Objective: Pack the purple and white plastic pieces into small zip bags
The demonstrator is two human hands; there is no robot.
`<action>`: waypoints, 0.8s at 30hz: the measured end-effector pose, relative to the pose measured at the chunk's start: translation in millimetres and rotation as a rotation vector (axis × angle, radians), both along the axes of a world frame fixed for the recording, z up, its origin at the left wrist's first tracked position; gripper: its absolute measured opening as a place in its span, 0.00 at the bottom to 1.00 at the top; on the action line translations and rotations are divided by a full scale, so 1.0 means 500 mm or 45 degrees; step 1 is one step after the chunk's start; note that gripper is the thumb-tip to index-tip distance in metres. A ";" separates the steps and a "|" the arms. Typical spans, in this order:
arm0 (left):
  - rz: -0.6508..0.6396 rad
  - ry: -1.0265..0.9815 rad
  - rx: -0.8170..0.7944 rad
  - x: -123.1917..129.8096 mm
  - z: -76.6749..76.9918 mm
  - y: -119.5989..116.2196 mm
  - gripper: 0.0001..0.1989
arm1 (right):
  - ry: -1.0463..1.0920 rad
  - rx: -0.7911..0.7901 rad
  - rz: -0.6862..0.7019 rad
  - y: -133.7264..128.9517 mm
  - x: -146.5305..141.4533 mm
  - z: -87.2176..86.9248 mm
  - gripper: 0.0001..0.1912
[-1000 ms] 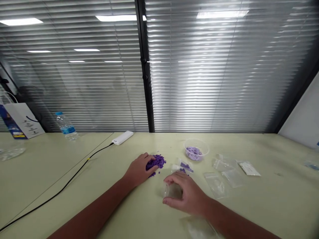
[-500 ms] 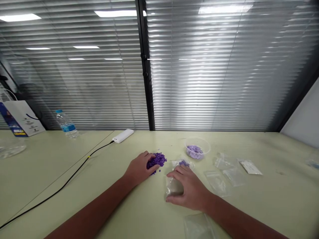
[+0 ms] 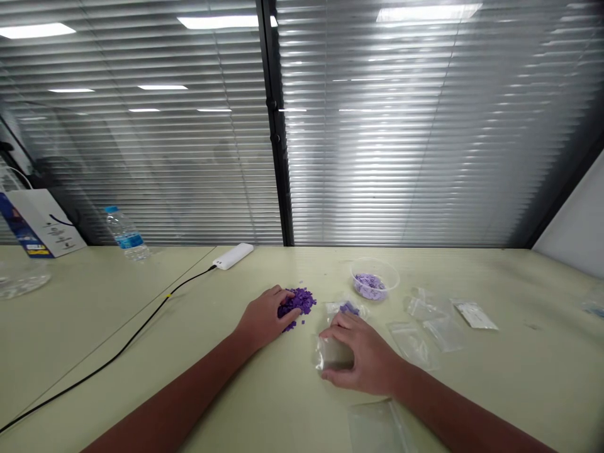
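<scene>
My left hand rests curled against a heap of small dark purple pieces, its fingertips on the heap's near edge and hiding part of it. My right hand sits on the table over a small clear plastic bag, with fingers above and thumb below, and it seems to hold the bag. Just beyond that hand lies another clear bag with purple pieces inside. A clear plastic bowl holds pale lilac pieces.
Several flat clear zip bags lie to the right, and one more lies near the front edge. A white power bank trails a black cable. A water bottle and a paper bag stand far left, before window blinds.
My right hand has slid a little to the right, and the clear bag under it now lies flatter on the table. My left hand has stayed on the purple heap.
</scene>
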State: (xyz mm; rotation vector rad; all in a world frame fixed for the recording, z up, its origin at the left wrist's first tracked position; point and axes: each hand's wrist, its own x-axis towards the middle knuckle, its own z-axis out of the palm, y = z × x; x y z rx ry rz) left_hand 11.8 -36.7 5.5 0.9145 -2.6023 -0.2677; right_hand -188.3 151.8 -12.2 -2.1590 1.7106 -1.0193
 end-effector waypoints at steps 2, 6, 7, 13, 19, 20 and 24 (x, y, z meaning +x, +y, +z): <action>0.002 0.001 0.001 0.000 -0.001 -0.001 0.19 | 0.023 -0.068 0.037 0.000 0.003 0.004 0.25; 0.008 0.004 -0.001 -0.001 -0.002 -0.001 0.21 | -0.016 -0.120 0.031 0.002 0.007 0.006 0.27; 0.007 0.007 -0.005 -0.002 -0.003 0.000 0.21 | -0.030 -0.119 0.021 0.003 0.008 0.005 0.27; -0.001 0.026 -0.042 -0.008 -0.005 0.006 0.19 | -0.096 -0.130 -0.010 0.007 0.008 -0.001 0.27; 0.009 0.028 -0.014 -0.009 -0.002 0.006 0.17 | -0.119 -0.101 0.030 0.003 0.005 0.001 0.28; 0.015 0.025 -0.010 -0.009 -0.001 0.006 0.16 | -0.122 -0.107 0.035 0.003 0.004 0.002 0.28; 0.013 0.029 -0.007 -0.009 0.002 0.005 0.11 | -0.132 -0.186 0.017 0.001 0.001 0.006 0.28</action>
